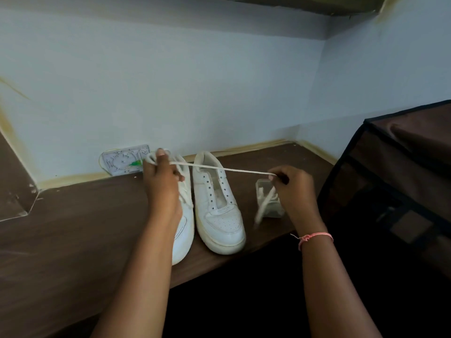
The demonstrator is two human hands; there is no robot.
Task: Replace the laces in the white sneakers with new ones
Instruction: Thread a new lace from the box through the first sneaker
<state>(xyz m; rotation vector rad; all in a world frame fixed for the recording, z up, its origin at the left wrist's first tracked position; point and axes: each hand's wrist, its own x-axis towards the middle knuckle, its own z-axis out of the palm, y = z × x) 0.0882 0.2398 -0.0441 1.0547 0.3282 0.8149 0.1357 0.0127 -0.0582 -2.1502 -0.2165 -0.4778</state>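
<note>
**White lace pulled tight between my 2 hands**

The white lace (220, 169) runs in a nearly straight line above the 2 sneakers, from my left hand (159, 181) across to my right hand (291, 189). My left hand is closed around a bunched end of it, raised over the heel end of the left sneaker (184, 230), with my thumb pointing up at the wall. My right hand pinches the lace between thumb and fingertips, and from that pinch the loose tail drops down, blurred, in front of a small clear container (271, 211) that stands on the desk just right of the shoes. Pale lace material shows inside the container; I cannot tell how much.

The right sneaker (219, 215) stands on the brown wooden desk (73, 240), toe toward me, its eyelets empty and its tongue exposed. The left sneaker sits just beside it, touching or nearly so, partly hidden under my left forearm; lace is visible across its upper.

A thin pink string bracelet (314, 237) circles my right wrist. Against the pale blue wall (195, 81), behind my left hand, a wall socket plate (125, 159) sits with something green on it. A dark brown fabric cabinet (402, 179) fills the right edge.
</note>
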